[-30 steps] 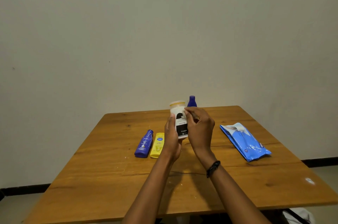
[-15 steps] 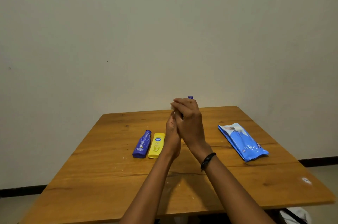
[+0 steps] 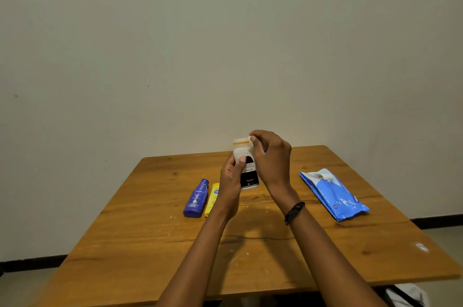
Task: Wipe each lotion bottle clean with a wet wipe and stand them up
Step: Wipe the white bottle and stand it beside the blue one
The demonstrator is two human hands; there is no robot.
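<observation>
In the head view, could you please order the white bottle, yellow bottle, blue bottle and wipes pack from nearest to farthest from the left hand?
1. White bottle: held in the left hand.
2. Yellow bottle: lying just left.
3. Blue bottle: lying further left.
4. Wipes pack: far right.

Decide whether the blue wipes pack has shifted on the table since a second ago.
No. The blue wipes pack lies at the same angle near the wooden table's right edge; only the camera view shifted slightly.

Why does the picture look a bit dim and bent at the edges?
Head view: soft, dim indoor light, faint shadows of the arms on the table; the wide-angle lens bows the table's edges; label print on the white bottle is too blurry to read; no strong glare.
</observation>
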